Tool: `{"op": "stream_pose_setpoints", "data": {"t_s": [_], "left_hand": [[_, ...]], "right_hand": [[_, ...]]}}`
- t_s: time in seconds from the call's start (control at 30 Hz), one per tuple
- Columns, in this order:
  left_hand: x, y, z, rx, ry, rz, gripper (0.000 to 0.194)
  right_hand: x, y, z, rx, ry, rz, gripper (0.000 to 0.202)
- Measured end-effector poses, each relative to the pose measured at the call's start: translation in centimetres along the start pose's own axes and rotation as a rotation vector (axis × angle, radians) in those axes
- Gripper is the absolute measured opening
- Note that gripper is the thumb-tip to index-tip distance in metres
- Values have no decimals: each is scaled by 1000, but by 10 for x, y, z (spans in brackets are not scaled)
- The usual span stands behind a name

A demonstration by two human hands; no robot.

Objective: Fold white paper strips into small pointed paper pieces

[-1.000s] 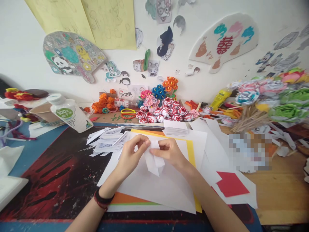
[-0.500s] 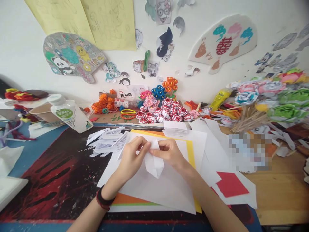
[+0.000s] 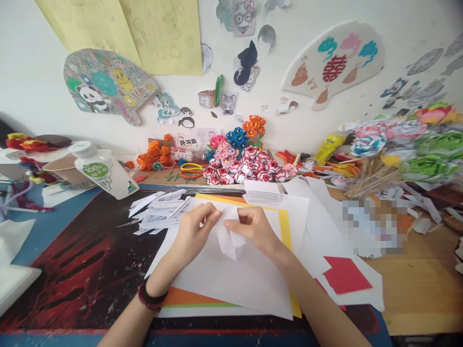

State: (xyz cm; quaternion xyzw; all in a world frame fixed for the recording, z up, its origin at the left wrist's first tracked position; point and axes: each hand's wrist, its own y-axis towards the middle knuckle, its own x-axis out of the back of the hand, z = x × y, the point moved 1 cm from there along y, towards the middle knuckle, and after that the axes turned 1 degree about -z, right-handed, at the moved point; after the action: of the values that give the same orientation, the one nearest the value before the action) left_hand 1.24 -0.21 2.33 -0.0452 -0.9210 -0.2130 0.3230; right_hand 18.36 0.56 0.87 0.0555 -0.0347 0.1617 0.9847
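Both hands (image 3: 195,231) (image 3: 257,229), close together, inward-facing, folded white paper (image 3: 228,242) between them

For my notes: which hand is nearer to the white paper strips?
Left. The left hand is just right of the paper strips; the right hand is farther right.

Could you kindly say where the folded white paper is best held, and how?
Probably pinch the folded white paper near its top, from both sides, as the left hand and right hand do; it looks thin, and its lower end tapers.
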Motion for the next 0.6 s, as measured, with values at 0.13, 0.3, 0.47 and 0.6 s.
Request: {"op": "stream_pose_setpoints", "data": {"t_s": [0.13, 0.3, 0.47, 0.6], "left_hand": [[4, 4, 0, -26, -45, 46, 16], [6, 3, 5, 107, -223, -87, 15], [5, 3, 6, 278, -572, -202, 19], [-4, 1, -2, 357, -703, -99, 23]], "right_hand": [[2, 2, -2, 30, -118, 56, 33], [6, 6, 2, 50, -63, 9, 32], [11, 8, 2, 24, 213, -208, 60], [4, 9, -4, -49, 244, -87, 59]]}}
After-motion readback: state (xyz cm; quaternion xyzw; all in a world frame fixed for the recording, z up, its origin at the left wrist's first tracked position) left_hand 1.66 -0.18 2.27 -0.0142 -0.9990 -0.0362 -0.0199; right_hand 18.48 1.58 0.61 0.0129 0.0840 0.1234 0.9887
